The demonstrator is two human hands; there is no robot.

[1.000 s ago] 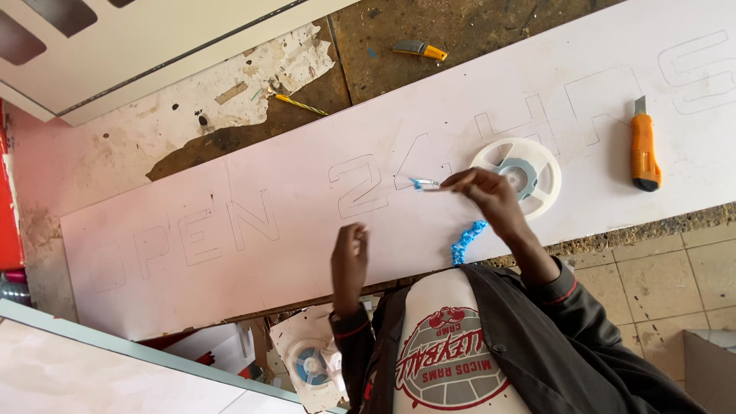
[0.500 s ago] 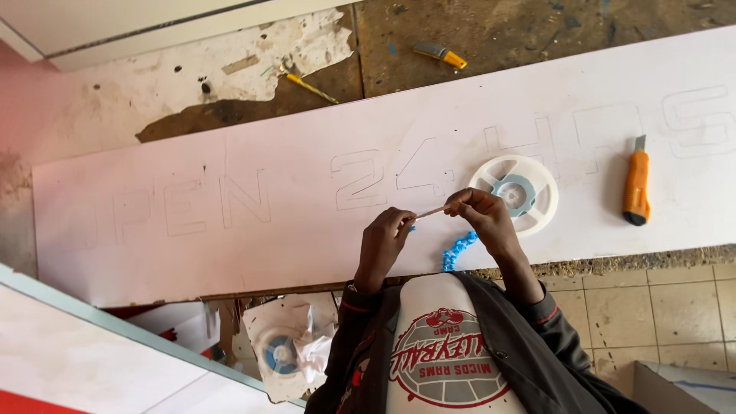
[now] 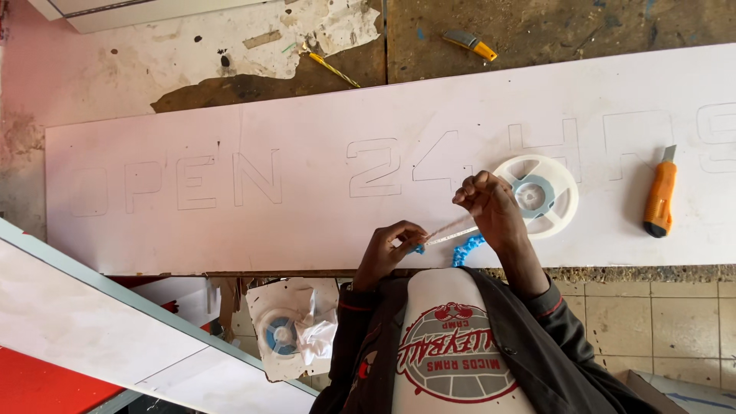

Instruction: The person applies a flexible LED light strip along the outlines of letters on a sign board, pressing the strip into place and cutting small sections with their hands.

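Head view only, looking down. Long white rectangular sign board [image 3: 307,192] with outlined characters lies across the desk. Left hand [image 3: 391,249] sits near the board's near edge, fingertips pinched shut on one end of a thin pale strip [image 3: 451,232]. Right hand [image 3: 491,203] is further up the board, fingers curled closed on the strip's other end. The strip's long axis runs diagonally, low at the left hand, higher at the right, taut between both hands, just above the board. White plastic spool with blue hub [image 3: 537,195] lies touching or just beside the right hand, on its outer side; the right hand is clearly the nearer one. Blue coiled piece [image 3: 465,249] sits under the strip at the board edge. Orange utility knife [image 3: 659,195] lies well apart to the right. A second yellow-handled knife [image 3: 469,43] lies beyond the board.
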